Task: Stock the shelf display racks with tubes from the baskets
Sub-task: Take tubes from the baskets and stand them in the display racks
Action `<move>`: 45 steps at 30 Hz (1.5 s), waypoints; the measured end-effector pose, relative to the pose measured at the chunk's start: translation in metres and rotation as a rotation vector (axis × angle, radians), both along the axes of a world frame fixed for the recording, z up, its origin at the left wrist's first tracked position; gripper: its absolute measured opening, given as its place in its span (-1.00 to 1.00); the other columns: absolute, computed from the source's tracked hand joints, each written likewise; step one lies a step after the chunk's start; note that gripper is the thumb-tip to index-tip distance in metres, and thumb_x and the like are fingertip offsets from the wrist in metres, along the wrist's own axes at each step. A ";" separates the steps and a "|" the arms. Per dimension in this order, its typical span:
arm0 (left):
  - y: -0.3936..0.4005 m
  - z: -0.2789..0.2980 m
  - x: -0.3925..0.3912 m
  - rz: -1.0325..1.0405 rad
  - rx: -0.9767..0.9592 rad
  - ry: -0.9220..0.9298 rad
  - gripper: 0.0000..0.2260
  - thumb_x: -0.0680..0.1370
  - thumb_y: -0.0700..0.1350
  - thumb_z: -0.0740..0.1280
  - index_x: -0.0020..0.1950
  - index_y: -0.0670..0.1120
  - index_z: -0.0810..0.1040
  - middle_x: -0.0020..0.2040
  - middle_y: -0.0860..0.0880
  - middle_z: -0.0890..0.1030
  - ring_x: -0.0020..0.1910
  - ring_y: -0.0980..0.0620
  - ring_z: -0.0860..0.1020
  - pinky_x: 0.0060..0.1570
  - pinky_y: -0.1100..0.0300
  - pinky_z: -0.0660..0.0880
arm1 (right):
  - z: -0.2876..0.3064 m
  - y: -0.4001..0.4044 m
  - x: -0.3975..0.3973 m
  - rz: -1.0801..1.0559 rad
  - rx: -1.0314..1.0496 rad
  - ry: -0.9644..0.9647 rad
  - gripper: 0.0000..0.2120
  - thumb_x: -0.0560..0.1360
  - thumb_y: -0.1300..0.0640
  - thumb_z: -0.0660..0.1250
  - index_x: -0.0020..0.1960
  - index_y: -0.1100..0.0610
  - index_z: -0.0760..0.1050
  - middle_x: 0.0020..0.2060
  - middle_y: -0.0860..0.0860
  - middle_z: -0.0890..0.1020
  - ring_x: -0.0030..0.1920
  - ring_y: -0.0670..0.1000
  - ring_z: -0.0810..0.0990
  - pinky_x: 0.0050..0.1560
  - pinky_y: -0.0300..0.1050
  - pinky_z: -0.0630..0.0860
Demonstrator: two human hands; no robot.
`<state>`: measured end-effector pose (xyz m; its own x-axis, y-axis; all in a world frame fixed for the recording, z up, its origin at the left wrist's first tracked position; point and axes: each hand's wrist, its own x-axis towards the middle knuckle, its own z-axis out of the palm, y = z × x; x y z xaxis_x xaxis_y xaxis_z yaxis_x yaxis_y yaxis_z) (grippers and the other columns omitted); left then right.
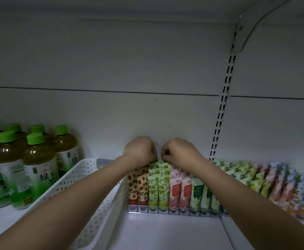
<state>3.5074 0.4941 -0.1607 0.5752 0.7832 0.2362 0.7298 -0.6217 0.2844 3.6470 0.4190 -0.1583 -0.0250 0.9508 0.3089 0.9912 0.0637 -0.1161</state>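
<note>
Head view: both arms reach over the shelf to the back of the display rack (172, 212). Left hand (140, 150) and right hand (180, 152) sit close together, nearly touching, fingers curled down at the rearmost row of green tubes (159, 188). Fingertips are hidden behind the knuckles; what either hand pinches, if anything, cannot be told.

Rack contents, left to right: strawberry-print tubes (138, 188), green tubes, pink tubes (181, 192), white tubes with a green label (198, 193). They stand in rows, crimped end up, leaning back. A second rack (274, 184), further right, holds similar rows in more colours.

White perforated basket (71, 181) lies just left of the rack, touching its side; its inside is mostly hidden by the left forearm, so remaining stock cannot be judged.

Step in hand (judgement): seating or straightening a tube at the back of the green column. Next move likely calls for letting go without tipping neighbours, then reaching back to the basket for another tube.

Writing: green tea bottles (37, 170) at far left carry "绿茶" on the label. Tube labels have small print, too blurred to read.
</note>
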 end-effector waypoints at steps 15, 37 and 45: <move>-0.012 0.028 -0.061 -0.169 -0.152 -0.323 -0.92 0.49 -0.11 0.43 -0.08 0.03 0.71 -0.23 0.21 0.66 -0.37 0.34 0.56 -0.47 0.50 0.37 | 0.018 -0.020 0.012 0.051 0.153 0.367 -0.87 0.54 0.13 0.36 0.00 0.06 0.68 -0.12 -0.12 0.67 -0.16 -0.21 0.59 -0.08 -0.32 0.48; -0.034 0.000 -0.089 -0.127 0.059 0.062 -0.87 0.46 -0.02 0.46 0.00 0.13 0.68 -0.16 0.24 0.58 -0.11 0.19 0.52 -0.04 0.18 0.50 | 0.001 -0.032 -0.059 0.174 -0.077 0.169 -0.95 0.46 0.04 0.45 -0.09 -0.03 0.66 -0.16 -0.19 0.61 -0.11 -0.15 0.56 -0.05 -0.09 0.56; -0.034 -0.002 -0.094 -0.107 -0.007 0.006 -0.94 0.41 -0.04 0.52 -0.14 0.08 0.71 -0.20 0.21 0.67 -0.21 0.27 0.57 -0.08 0.17 0.56 | -0.001 -0.028 -0.062 0.153 -0.072 0.166 -0.96 0.43 0.08 0.47 -0.19 0.00 0.65 -0.26 -0.15 0.64 -0.20 -0.12 0.61 -0.12 -0.04 0.60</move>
<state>3.4137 0.4605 -0.1628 0.6571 0.7188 0.2271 0.6608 -0.6942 0.2853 3.5850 0.3907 -0.1589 -0.1248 0.9597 0.2518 0.9377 0.1970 -0.2863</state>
